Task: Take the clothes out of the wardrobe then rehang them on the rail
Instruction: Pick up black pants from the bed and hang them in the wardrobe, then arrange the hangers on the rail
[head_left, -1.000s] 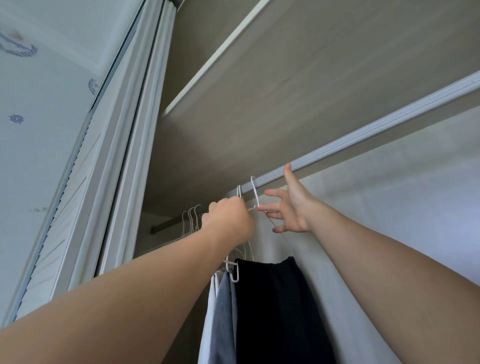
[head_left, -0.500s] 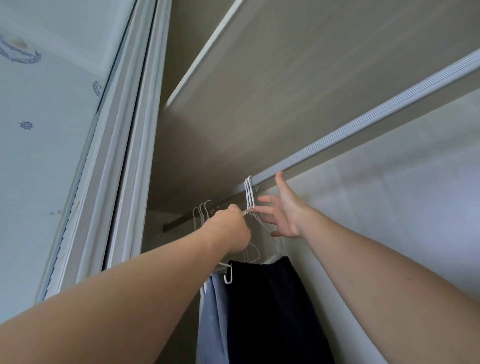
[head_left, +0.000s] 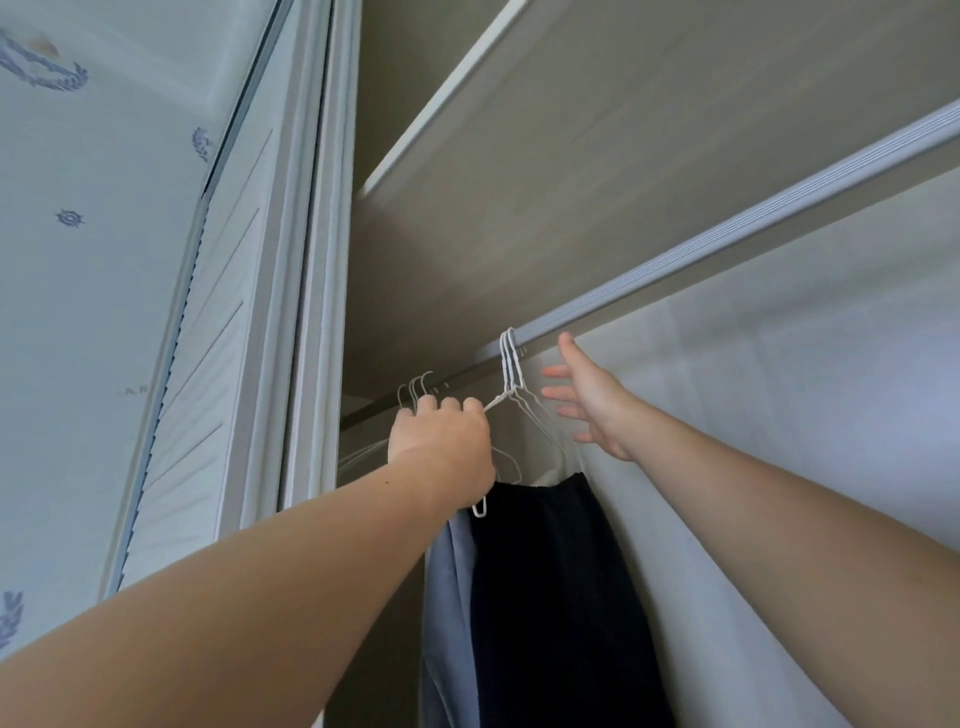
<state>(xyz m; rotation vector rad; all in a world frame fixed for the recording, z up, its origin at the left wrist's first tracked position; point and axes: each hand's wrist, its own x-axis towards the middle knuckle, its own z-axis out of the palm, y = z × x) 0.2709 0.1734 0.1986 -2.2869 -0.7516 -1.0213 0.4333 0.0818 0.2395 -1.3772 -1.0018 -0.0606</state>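
While the dark clothes (head_left: 550, 597) hang nearest, the left hand (head_left: 441, 447) grips their wire hangers (head_left: 510, 371), whose hooks sit over the rail (head_left: 727, 244) beyond. The right hand (head_left: 592, 405), spread and empty, hovers beside them; this bunch seems hung but not yet let go.

Left hand (head_left: 441, 441): my fist curled round white wire of hanger bunch (head_left: 511, 374), its hooks over rail (head_left: 727, 244). Right hand (head_left: 589, 402): my fingers straight and spread, just right of hanger necks; thumb up near rail, contact unclear. Black garment (head_left: 561, 597) hangs below bunch, grey-blue garment (head_left: 449, 597) against its left side. More white hooks (head_left: 415, 387) on rail behind my left knuckles. Shelf underside (head_left: 571, 156) above rail. Louvred door (head_left: 208, 389) at left.
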